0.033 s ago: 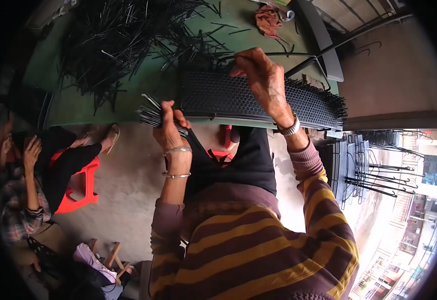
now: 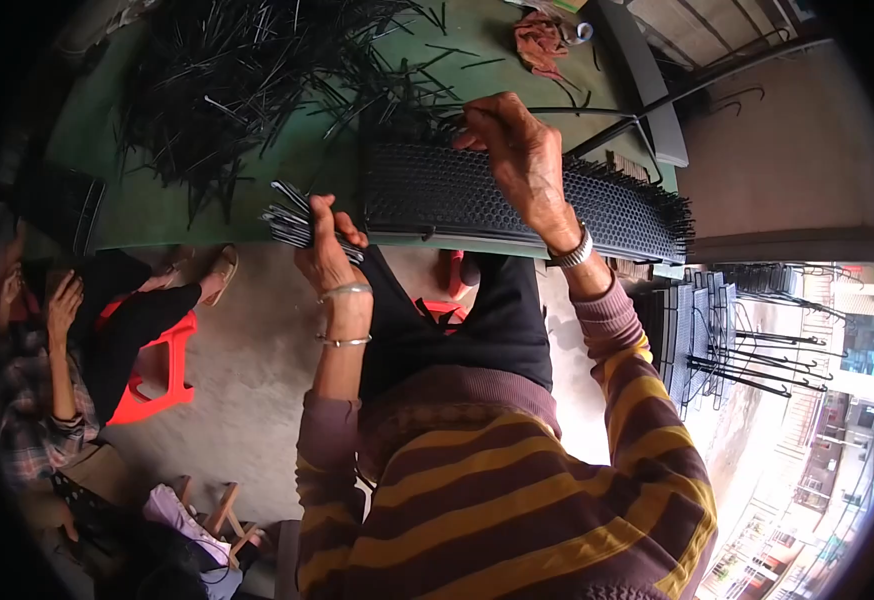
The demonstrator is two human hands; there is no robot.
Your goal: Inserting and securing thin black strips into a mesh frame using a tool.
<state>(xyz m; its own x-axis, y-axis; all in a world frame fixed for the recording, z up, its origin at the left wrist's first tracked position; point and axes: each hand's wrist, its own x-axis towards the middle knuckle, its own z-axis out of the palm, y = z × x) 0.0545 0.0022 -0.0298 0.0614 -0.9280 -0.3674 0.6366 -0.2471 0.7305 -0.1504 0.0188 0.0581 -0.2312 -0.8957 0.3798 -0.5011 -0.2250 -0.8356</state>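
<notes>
My left hand (image 2: 329, 245) is closed round a bundle of thin dark rods (image 2: 290, 222), just past the near edge of the green table (image 2: 257, 180). A long black panel (image 2: 427, 185) full of small round holes lies along that edge. My right hand (image 2: 522, 150) is above the panel, its fingertips pinched together by the far side. Whatever lies between those fingertips is too small or hidden to make out. Short dark rods (image 2: 662, 205) stick up densely along the panel's far right side.
A big loose heap of dark rods (image 2: 227, 80) covers the table's far left. A crumpled reddish cloth (image 2: 539, 45) lies at the back. Metal bars (image 2: 617, 128) cross at the right. Another person sits at left by a red stool (image 2: 169, 365). Racks of panels (image 2: 692, 330) stand right.
My left hand has shifted slightly to the left and away from me with the bundle of rods. My right hand has moved a little to the left over the panel.
</notes>
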